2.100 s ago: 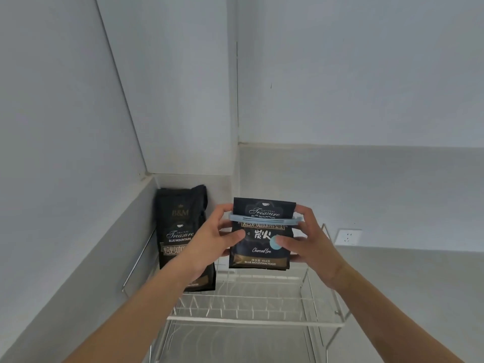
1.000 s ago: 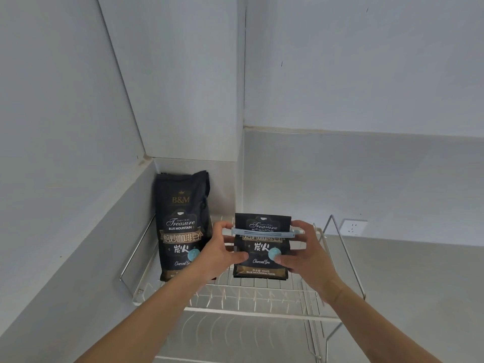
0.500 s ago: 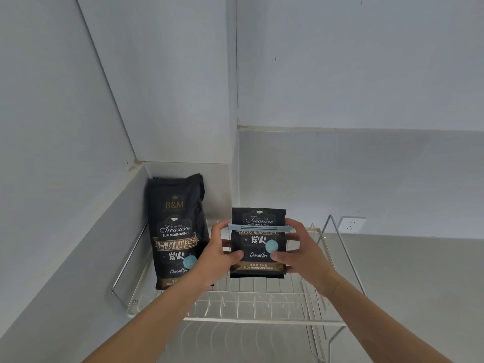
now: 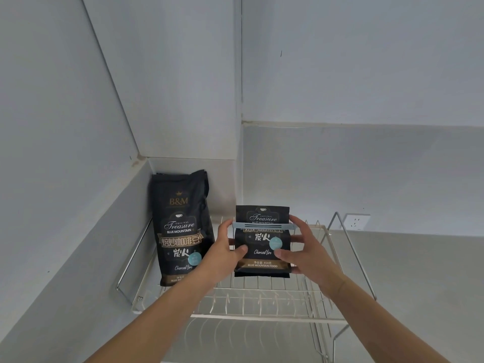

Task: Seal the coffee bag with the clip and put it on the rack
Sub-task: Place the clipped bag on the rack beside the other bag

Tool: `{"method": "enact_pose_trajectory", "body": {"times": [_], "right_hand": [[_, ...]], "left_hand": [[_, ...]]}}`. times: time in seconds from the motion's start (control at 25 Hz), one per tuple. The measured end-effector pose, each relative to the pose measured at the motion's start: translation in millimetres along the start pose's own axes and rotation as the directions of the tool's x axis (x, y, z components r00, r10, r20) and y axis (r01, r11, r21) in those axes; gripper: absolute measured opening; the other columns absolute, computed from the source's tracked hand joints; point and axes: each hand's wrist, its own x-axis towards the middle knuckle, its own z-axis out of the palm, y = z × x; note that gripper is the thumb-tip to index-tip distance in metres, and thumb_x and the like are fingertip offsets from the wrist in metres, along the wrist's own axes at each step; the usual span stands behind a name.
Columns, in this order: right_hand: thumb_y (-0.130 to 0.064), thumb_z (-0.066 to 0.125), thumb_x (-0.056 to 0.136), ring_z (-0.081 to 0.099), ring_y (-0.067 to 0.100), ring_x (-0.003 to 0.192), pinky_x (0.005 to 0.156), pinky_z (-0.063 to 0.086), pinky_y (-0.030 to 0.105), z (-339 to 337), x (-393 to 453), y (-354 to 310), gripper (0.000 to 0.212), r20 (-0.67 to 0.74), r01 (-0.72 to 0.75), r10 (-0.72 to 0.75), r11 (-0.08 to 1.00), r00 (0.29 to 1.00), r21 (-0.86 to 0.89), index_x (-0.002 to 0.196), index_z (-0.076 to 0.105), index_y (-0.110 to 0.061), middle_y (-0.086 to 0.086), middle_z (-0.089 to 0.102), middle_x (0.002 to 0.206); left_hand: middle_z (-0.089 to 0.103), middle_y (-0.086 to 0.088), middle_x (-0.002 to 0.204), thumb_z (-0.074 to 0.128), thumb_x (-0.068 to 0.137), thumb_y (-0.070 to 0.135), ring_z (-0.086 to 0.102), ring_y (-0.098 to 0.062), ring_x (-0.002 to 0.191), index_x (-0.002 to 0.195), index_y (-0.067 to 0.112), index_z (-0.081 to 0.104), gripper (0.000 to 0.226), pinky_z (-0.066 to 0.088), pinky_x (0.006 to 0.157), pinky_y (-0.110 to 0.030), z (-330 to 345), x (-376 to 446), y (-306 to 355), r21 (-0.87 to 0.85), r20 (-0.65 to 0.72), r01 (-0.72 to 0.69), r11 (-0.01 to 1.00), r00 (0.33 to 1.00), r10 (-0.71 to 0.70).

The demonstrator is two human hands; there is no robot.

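Lowered since the earlier frame, the clipped coffee bag [image 4: 262, 254] now sits upright on the wire rack [image 4: 262, 314], right of a taller coffee bag [image 4: 180, 226]. Left hand [image 4: 224, 254] and right hand [image 4: 305, 251] grip its sides below the blue clip [image 4: 264, 226].

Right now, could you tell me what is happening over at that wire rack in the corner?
A person is holding a small black coffee bag upright with both hands, the left hand on its left edge and the right hand on its right. A pale blue clip is clamped across the folded top, so the sealing looks done. The bag is at the top tier of the wire rack, its base about at the wires, and not yet let go. A taller matching coffee bag stands on the rack to its left.
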Motion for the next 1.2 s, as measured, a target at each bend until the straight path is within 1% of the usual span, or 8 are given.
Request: {"method": "enact_pose_trajectory", "body": {"times": [0.12, 0.2, 0.28, 0.36, 0.56, 0.96, 1.08, 1.2], "right_hand": [[-0.023, 0.082, 0.074, 0.061, 0.027, 0.109, 0.084, 0.060, 0.048, -2.6, -4.0, 3.6, 0.092, -0.005, -0.007, 0.007, 0.998, 1.000, -0.066, 0.140, 0.024, -0.050, 0.004, 0.050, 0.133], [-0.022, 0.085, 0.070, 0.064, 0.026, 0.104, 0.080, 0.061, 0.045, -5.0, -3.7, 4.6, 0.099, 0.006, 0.003, -0.002, 0.994, 1.000, -0.113, 0.139, 0.021, -0.052, 0.003, 0.050, 0.133], [-0.017, 0.086, 0.068, 0.064, 0.028, 0.105, 0.080, 0.062, 0.048, -4.5, -2.0, 4.5, 0.102, 0.005, 0.005, -0.004, 0.992, 1.000, -0.124, 0.138, 0.020, -0.052, 0.003, 0.052, 0.131], [-0.014, 0.085, 0.070, 0.063, 0.028, 0.106, 0.081, 0.061, 0.049, -1.7, -0.6, 2.6, 0.099, 0.021, -0.002, 0.004, 0.992, 1.000, -0.122, 0.137, 0.021, -0.051, 0.002, 0.056, 0.128], [-0.010, 0.084, 0.070, 0.063, 0.026, 0.105, 0.080, 0.062, 0.047, -2.6, 1.7, 0.7, 0.094, 0.068, -0.002, 0.011, 0.991, 0.998, -0.133, 0.133, 0.024, -0.047, 0.001, 0.058, 0.122], [-0.016, 0.085, 0.071, 0.068, 0.023, 0.096, 0.070, 0.064, 0.039, -8.4, 0.4, 1.7, 0.087, 0.119, -0.023, 0.039, 0.991, 0.992, -0.130, 0.130, 0.029, -0.048, 0.000, 0.063, 0.113], [-0.007, 0.083, 0.070, 0.068, 0.025, 0.098, 0.076, 0.063, 0.046, -4.3, 3.2, 5.3, 0.088, 0.074, 0.060, -0.051, 0.991, 0.996, -0.118, 0.129, 0.031, -0.045, -0.001, 0.061, 0.116], [-0.002, 0.083, 0.068, 0.069, 0.021, 0.094, 0.078, 0.063, 0.044, -2.6, 7.5, 7.4, 0.091, 0.045, 0.139, -0.134, 0.976, 0.990, -0.167, 0.127, 0.029, -0.044, -0.006, 0.060, 0.116]], "left_hand": [[0.046, 0.002, 0.126, 0.071, 0.086, 0.017, 0.061, -0.020, 0.107, 0.138, 0.051, 0.012, 0.086, 0.059, 0.079, -0.031, 0.4, -7.4, -2.3, 0.078, -0.028, -0.090, 0.993, 0.995, 0.092], [0.039, 0.010, 0.124, 0.080, 0.077, 0.019, 0.058, -0.011, 0.103, 0.134, 0.060, 0.010, 0.099, 0.057, 0.078, -0.024, -0.5, -10.6, -1.1, 0.151, -0.019, -0.164, 0.975, 0.985, 0.169], [0.040, 0.011, 0.128, 0.085, 0.070, 0.020, 0.059, -0.008, 0.099, 0.134, 0.060, 0.007, 0.108, 0.056, 0.078, -0.020, 0.1, -11.2, 0.7, 0.214, 0.031, -0.182, 0.960, 0.983, 0.179], [0.048, 0.005, 0.129, 0.084, 0.068, 0.016, 0.065, -0.015, 0.099, 0.134, 0.060, 0.006, 0.112, 0.060, 0.079, -0.029, 0.8, -10.9, 0.3, 0.244, 0.093, -0.159, 0.957, 0.986, 0.140], [0.057, 0.000, 0.125, 0.081, 0.070, 0.005, 0.067, -0.014, 0.086, 0.128, 0.064, 0.006, 0.111, 0.055, 0.055, -0.015, 0.4, -8.5, -2.2, 0.255, 0.157, -0.164, 0.953, 0.979, 0.127], [0.057, 0.015, 0.103, 0.081, 0.071, 0.008, 0.070, -0.011, 0.079, 0.125, 0.063, 0.012, 0.103, 0.054, 0.056, -0.014, -3.7, -6.5, -5.4, 0.203, 0.201, -0.114, 0.973, 0.977, 0.073], [0.054, 0.017, 0.110, 0.081, 0.072, 0.005, 0.065, -0.010, 0.092, 0.115, 0.070, 0.016, 0.102, 0.056, 0.059, -0.014, -1.3, -8.2, -7.5, 0.183, 0.121, -0.198, 0.963, 0.976, 0.178], [0.053, 0.007, 0.122, 0.080, 0.073, 0.004, 0.062, -0.015, 0.103, 0.109, 0.069, 0.020, 0.095, 0.060, 0.066, -0.018, 1.0, -7.9, -7.1, 0.185, 0.018, -0.276, 0.943, 0.960, 0.278]]}}
